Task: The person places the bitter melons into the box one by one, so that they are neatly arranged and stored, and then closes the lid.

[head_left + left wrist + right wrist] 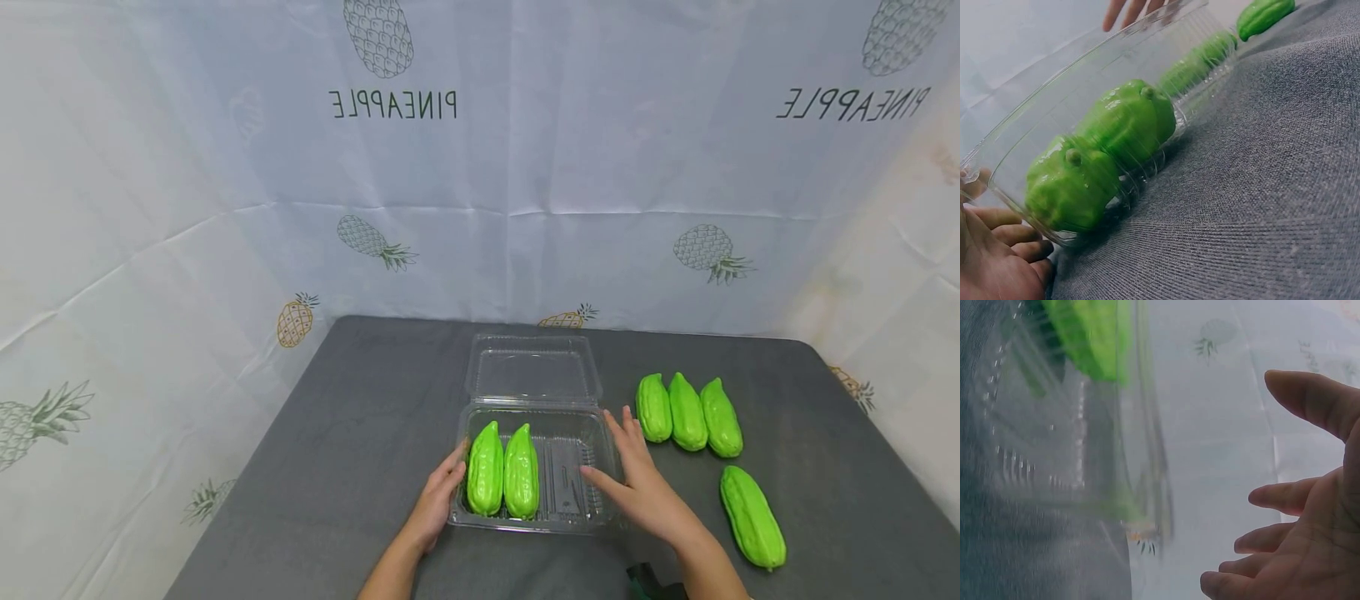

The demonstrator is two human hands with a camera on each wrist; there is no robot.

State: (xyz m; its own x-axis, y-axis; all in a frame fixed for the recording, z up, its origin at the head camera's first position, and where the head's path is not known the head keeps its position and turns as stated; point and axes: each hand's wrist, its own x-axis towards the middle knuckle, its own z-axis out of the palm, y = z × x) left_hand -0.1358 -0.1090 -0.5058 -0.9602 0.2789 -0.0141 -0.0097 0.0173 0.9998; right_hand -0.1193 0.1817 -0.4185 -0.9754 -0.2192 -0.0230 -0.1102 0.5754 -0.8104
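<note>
A clear plastic clamshell box (566,527) lies with its lid folded back on the grey table. Two green bitter melons (486,471) (1072,187) sit side by side in its left half. My left hand (433,504) touches the box's left wall, its fingers fairly straight against the plastic (1007,250). My right hand (645,492) is spread, holding nothing, at the box's right side. In the right wrist view its fingers (1272,540) stand apart from the box's wall. Whether the fingertips touch the rim I cannot tell.
Three more bitter melons (687,412) lie in a row right of the box. Another melon (753,518) lies nearer, right of my right forearm. A dark object (645,579) shows at the bottom edge. A pineapple-print cloth (480,167) hangs behind the table (360,417).
</note>
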